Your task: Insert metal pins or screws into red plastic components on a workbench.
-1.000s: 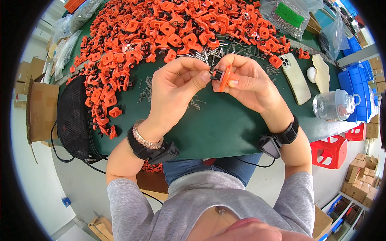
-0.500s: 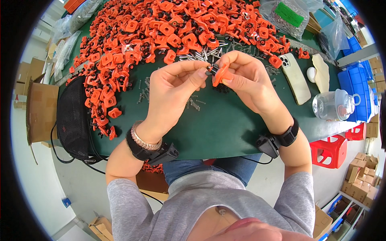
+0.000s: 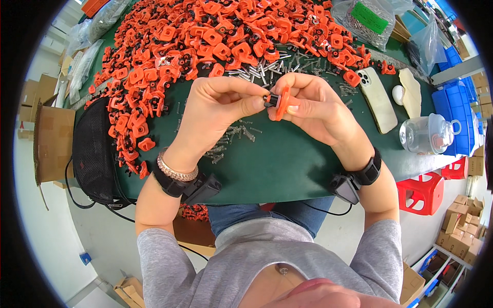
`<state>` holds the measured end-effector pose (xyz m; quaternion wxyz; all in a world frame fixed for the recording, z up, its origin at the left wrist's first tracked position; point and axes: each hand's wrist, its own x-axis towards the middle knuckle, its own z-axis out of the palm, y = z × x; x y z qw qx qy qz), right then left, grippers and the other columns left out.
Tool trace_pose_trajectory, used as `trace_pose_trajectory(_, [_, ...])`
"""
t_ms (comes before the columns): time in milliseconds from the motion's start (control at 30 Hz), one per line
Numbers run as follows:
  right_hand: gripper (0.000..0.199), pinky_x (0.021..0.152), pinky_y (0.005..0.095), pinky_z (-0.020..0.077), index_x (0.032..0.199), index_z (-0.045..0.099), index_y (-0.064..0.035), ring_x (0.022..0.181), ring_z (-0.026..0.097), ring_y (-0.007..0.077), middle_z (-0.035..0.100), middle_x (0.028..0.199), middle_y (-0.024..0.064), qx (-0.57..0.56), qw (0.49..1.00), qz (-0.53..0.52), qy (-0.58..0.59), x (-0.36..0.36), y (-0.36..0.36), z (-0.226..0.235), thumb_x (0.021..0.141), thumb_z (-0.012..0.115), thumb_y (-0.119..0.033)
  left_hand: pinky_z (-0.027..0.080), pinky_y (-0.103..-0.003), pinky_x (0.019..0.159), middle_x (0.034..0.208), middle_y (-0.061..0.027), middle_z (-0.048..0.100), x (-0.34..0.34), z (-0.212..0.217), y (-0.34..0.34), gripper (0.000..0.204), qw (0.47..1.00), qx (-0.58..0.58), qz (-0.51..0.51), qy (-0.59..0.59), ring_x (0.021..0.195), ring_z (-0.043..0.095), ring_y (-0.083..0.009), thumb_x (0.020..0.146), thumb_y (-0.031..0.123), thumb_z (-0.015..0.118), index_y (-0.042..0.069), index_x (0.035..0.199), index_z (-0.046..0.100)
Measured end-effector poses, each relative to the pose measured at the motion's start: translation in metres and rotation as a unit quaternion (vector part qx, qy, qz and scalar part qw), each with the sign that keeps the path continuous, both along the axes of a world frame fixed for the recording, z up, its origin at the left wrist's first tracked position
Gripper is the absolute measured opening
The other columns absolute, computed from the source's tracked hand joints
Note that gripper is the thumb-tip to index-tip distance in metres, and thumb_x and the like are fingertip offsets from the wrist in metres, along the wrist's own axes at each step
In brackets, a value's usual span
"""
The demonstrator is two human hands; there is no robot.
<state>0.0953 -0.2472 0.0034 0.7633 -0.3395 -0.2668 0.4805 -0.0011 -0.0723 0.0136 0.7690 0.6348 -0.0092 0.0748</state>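
Note:
My right hand (image 3: pixel 316 108) grips an orange plastic part (image 3: pixel 282 104) with its flat plate on edge, the thumb pressed against one side. A black stem (image 3: pixel 270 101) sticks out of the part toward the left. Thumb and forefinger of my left hand (image 3: pixel 226 102) pinch the end of this stem, where a small dark tip shows; the inside of the pinch is hidden. Beyond my hands lies a big heap of orange parts with black fittings (image 3: pixel 221 38). Silver pins (image 3: pixel 263 71) lie at the heap's near edge. Small springs (image 3: pixel 233 134) are scattered beside my left wrist.
To the right lie a phone (image 3: pixel 377 100), a clear jug (image 3: pixel 426 134) and blue bins (image 3: pixel 454 120). A bag of metal pins (image 3: pixel 364 23) sits at the back right. A black mesh bag (image 3: pixel 93 149) stands at the table's left edge, and a red stool (image 3: pixel 421 194) stands below on the right.
My left hand has shifted slightly left and down, uncovering more springs. The orange part has turned more upright, with its black stem now pointing left.

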Motion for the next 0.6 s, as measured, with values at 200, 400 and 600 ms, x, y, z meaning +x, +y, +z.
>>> trace_pose_trajectory(200, [0.017,0.080,0.0278,0.0471,0.094,0.057,0.0012,0.082,0.060,0.0149,0.061,0.088,0.0070,-0.028,0.999,0.028,0.031,0.0011,-0.0002,-0.0017,0.080,0.062,-0.006,0.051,-0.024,0.070,0.082,-0.0077,0.066,-0.0014,0.0063,0.0016,0.018,0.998,0.067,0.012,0.011,0.076,0.061,-0.0123,0.066,-0.009,0.071,0.000,0.081,0.067])
trace_pose_trajectory(400, [0.016,0.079,0.0277,0.0478,0.094,0.057,0.0012,0.081,0.060,0.0152,0.061,0.088,0.0073,-0.034,0.997,0.038,0.054,0.0029,0.0011,-0.0041,0.080,0.060,-0.006,0.049,-0.023,0.068,0.080,-0.0076,0.066,0.0001,0.0063,0.0039,0.016,0.986,0.163,0.030,-0.027,0.076,0.061,-0.0125,0.065,-0.009,0.071,0.000,0.078,0.067])
trace_pose_trajectory(600, [0.016,0.081,0.0285,0.0467,0.096,0.056,0.0009,0.083,0.059,0.0154,0.061,0.089,0.0079,-0.033,0.993,0.049,0.098,0.0052,0.0026,-0.0097,0.082,0.058,-0.007,0.048,-0.021,0.060,0.075,-0.0043,0.063,0.0035,0.0074,0.0053,0.018,0.919,0.355,0.055,-0.162,0.065,0.059,-0.0097,0.067,0.000,0.072,0.002,0.084,0.066])
